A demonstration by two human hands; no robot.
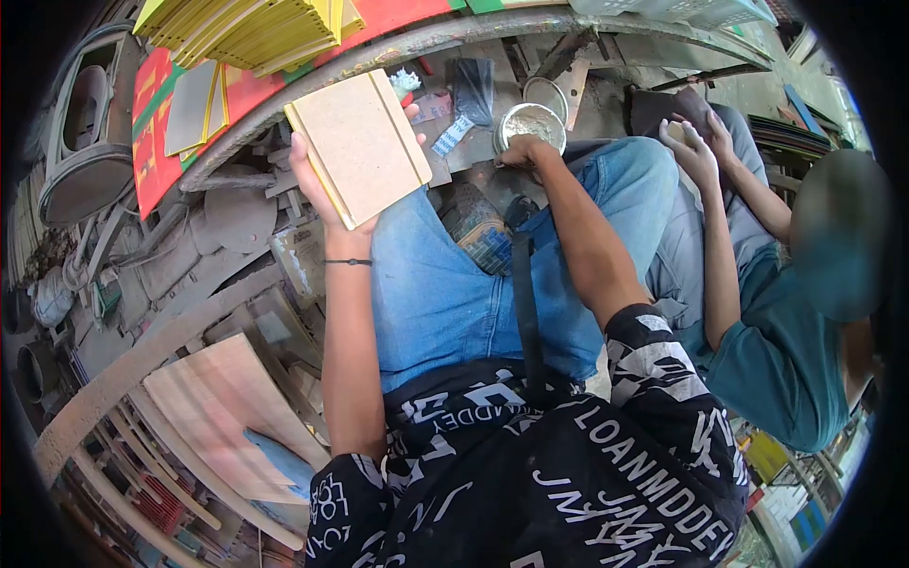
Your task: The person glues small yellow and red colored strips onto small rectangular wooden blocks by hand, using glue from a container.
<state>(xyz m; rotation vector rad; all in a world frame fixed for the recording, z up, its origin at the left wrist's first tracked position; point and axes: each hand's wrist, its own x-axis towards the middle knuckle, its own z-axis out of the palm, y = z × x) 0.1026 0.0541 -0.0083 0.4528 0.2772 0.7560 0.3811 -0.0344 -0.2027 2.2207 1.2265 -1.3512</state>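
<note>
My left hand [317, 185] grips a flat square wooden panel [362, 147] with rounded corners, a groove along two sides and a yellow edge. Its thumb lies at the left edge and fingertips show at the right edge. My right hand [526, 150] is at the near rim of a small bucket [562, 142] holding a whitish, paste-like material [532, 121]. The fingers are curled at the rim and partly hidden. Beside the bucket lie a dark packet [472, 90] and a round lid or ring [545, 95].
Stacked yellow-edged panels [241, 33] stand on a red and green table [151, 142], with more panels [196, 109] nearby. A co-worker [776, 350] sits close on my right, hands [696, 147] raised. Wooden chair parts [142, 407] and a board [222, 407] are at my left.
</note>
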